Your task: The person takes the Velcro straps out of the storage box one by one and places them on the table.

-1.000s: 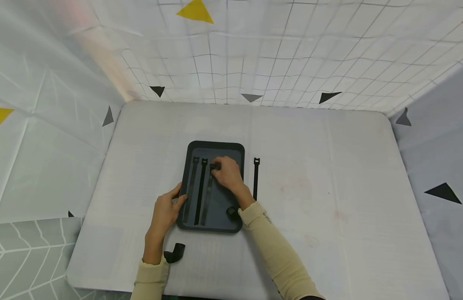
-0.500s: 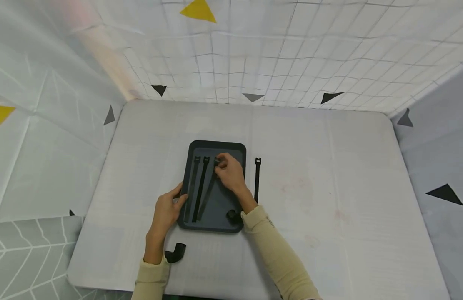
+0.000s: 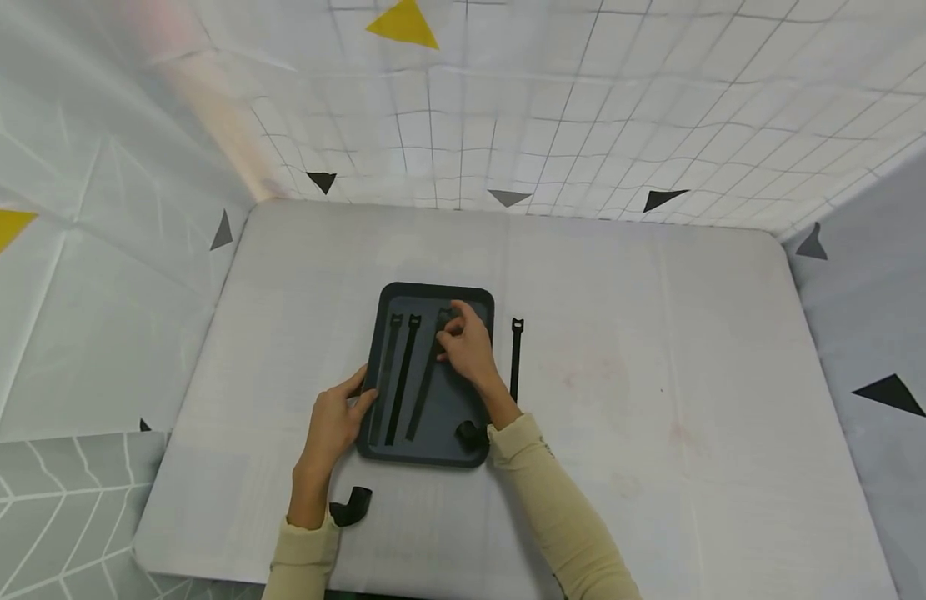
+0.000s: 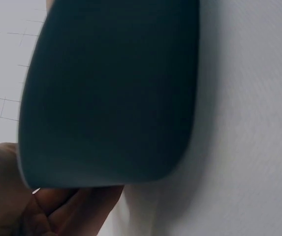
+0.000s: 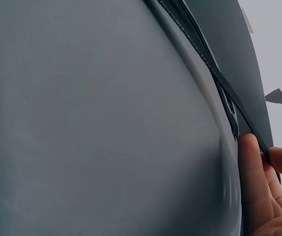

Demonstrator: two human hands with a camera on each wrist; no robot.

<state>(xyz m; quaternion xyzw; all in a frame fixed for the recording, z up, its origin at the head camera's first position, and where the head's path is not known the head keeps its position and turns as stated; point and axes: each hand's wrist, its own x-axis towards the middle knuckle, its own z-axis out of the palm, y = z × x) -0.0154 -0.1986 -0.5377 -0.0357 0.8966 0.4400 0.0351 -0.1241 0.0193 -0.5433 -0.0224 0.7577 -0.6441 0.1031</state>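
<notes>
— What is held by the right hand (image 3: 470, 350)?
— The head end of a black strap (image 3: 428, 379) is pinched between its thumb and fingers (image 5: 253, 169), near the far end of the dark tray (image 3: 463, 300). The strap is laid slantwise across the tray floor, its lower end pointed toward the near left.

— And the left hand (image 3: 331, 425)?
— It is rested against the tray's near left edge, with the thumb laid over the rim and the fingers curled at the side; in the left wrist view the tray corner is seen gripped.

— What else is found in the tray?
— Two more black straps (image 3: 398, 375) are laid side by side, lengthwise, left of the pinched one. A small black roll (image 3: 466, 432) is seen at the near right corner.

— Outside the tray?
— A fourth strap (image 3: 515, 354) is laid straight on the grey table (image 3: 658, 350), just right of the tray. A curled black piece (image 3: 352, 505) is found by the left wrist.
</notes>
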